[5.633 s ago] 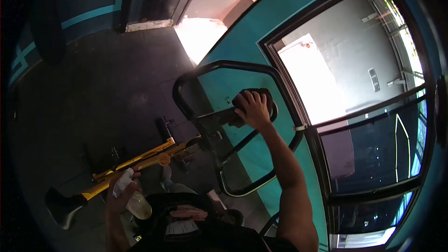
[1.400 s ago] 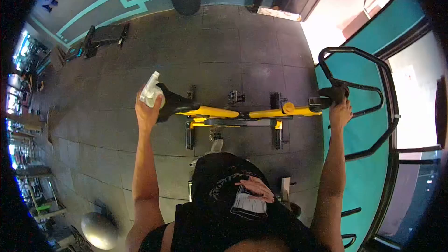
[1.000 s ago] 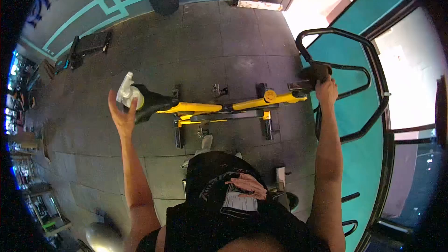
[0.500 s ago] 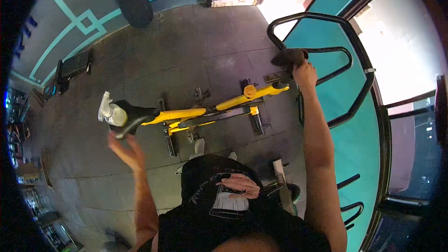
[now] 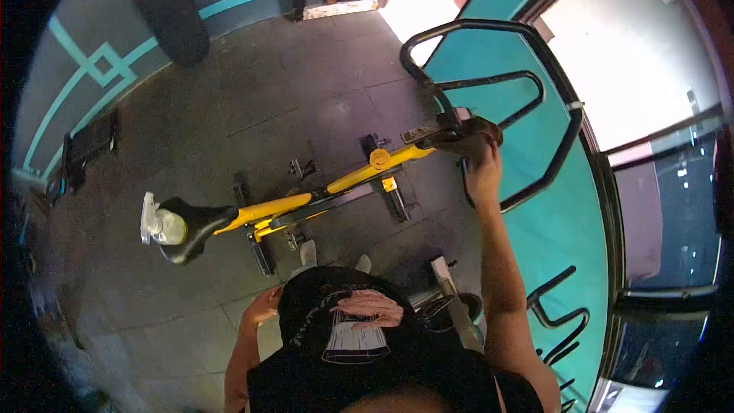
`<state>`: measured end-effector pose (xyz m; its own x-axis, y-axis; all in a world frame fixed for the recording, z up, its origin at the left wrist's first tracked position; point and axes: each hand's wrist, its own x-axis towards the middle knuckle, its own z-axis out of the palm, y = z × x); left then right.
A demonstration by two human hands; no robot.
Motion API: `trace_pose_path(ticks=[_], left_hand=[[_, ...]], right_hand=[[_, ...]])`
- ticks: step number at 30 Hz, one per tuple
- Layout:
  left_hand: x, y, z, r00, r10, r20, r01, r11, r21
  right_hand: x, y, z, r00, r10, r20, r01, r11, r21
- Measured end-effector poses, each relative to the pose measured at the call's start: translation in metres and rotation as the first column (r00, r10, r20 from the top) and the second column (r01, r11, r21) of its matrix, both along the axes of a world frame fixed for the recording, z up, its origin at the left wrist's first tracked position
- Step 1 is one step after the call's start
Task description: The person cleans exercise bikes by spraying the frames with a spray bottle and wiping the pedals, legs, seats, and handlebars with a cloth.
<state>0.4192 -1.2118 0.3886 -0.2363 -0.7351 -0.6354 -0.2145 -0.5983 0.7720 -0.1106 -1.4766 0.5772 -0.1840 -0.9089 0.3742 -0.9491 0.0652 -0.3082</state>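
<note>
A yellow and black exercise bike (image 5: 287, 205) stands in front of me. On its black saddle (image 5: 200, 222) sits a clear spray bottle (image 5: 170, 227) with a white nozzle. My right hand (image 5: 485, 173) is closed on a dark cloth (image 5: 480, 134), which lies against the bike's black handlebar (image 5: 527, 29) near its centre. Part of the handlebar stem is hidden under the cloth. My left hand (image 5: 264, 306) is low beside my body, its fingers partly curled and touching nothing that I can make out.
Another bike's frame (image 5: 456, 302) and black handlebars (image 5: 562, 320) stand at the lower right. A dark column-like object (image 5: 164, 15) is at the upper left by the wall. A doorway is at the top, windows at the right.
My left hand has moved from beside the saddle down to near my body. My right hand has shifted with the cloth onto the handlebar's centre. The view has shifted slightly.
</note>
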Motion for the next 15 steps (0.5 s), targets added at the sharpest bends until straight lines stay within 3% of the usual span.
trace_pose_path(ticks=[1, 2, 3, 5, 6, 8, 10, 11, 13, 14, 15], left_hand=[[-0.009, -0.018, 0.050, 0.997, -0.069, 0.045, 0.068, 0.997, 0.019], [-0.013, -0.032, 0.077, 0.987, -0.134, 0.090, 0.131, 0.991, 0.040], [-0.002, -0.035, 0.067, 0.984, -0.152, 0.091, 0.149, 0.988, 0.037], [0.025, -0.039, 0.037, 0.787, -0.540, 0.300, 0.518, 0.841, 0.155], [0.023, -0.055, 0.067, 0.776, -0.557, 0.297, 0.539, 0.829, 0.149], [0.015, -0.081, 0.173, 0.926, -0.286, 0.246, 0.222, 0.941, 0.256], [0.017, -0.081, 0.191, 0.981, -0.178, -0.079, 0.152, 0.953, -0.263], [0.016, -0.084, 0.207, 0.980, -0.181, -0.087, 0.152, 0.952, -0.266], [-0.005, -0.105, 0.270, 0.844, -0.073, -0.531, 0.032, 0.996, -0.087], [-0.004, -0.107, 0.283, 0.842, -0.082, -0.533, 0.038, 0.995, -0.093], [-0.003, -0.107, 0.294, 0.734, -0.039, -0.678, -0.014, 0.997, -0.072]], right_hand=[[0.004, -0.001, -0.009, 0.998, -0.049, -0.026, 0.047, 0.997, -0.068], [0.005, 0.007, -0.012, 0.986, -0.019, -0.164, 0.012, 0.999, -0.044], [0.008, 0.016, -0.010, 0.986, -0.038, -0.163, 0.030, 0.998, -0.048], [0.017, 0.040, 0.002, 0.976, 0.007, -0.217, 0.008, 0.998, 0.069], [0.019, 0.052, 0.006, 0.981, -0.024, -0.194, 0.043, 0.995, 0.094], [0.004, 0.067, 0.004, 0.992, -0.030, -0.122, 0.039, 0.997, 0.068], [-0.003, 0.067, 0.010, 0.999, -0.036, 0.000, 0.036, 0.999, 0.016], [-0.008, 0.062, 0.009, 0.999, -0.039, -0.009, 0.039, 0.999, 0.013], [-0.018, 0.052, -0.007, 0.983, -0.104, 0.151, 0.102, 0.995, 0.020], [-0.019, 0.046, -0.018, 0.988, -0.145, 0.059, 0.145, 0.989, 0.001], [-0.019, 0.041, -0.023, 0.987, -0.149, 0.059, 0.149, 0.989, -0.004]])
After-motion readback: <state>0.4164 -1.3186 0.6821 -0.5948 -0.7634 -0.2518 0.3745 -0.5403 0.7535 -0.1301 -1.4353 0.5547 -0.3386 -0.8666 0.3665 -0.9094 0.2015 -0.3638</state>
